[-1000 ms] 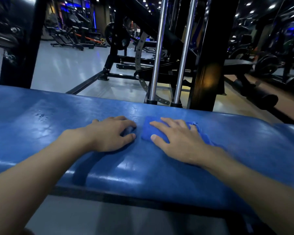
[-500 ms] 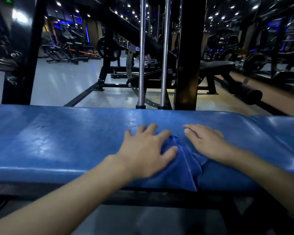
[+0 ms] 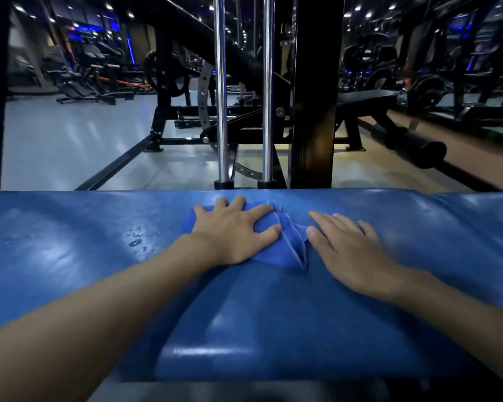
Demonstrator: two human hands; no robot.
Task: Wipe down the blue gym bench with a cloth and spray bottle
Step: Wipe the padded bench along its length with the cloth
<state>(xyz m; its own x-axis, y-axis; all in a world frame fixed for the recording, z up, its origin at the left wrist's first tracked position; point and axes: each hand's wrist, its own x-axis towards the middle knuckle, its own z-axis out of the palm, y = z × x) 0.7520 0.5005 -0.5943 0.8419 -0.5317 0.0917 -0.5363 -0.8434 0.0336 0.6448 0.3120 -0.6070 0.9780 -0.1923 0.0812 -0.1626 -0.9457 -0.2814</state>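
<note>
A: Cloth position?
B: Crumpled blue cloth (image 3: 291, 245) is lying near the glossy padded worktop's (image 3: 70, 256) far edge; left hand (image 3: 233, 230) is pressing it, fingers spread flat.
A: Right hand (image 3: 352, 256)?
B: Resting flat beside it, fingers straight.

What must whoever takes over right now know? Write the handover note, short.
Left hand: flat, fingers spread, pressing the blue cloth onto the bench.
Right hand: flat on the bare bench just right of the cloth, holding nothing.
Spray bottle: not in view.
Done: apparently sprayed; droplets lie left of the cloth.
Left: wipe those droplets and the rest of the bench.
</note>
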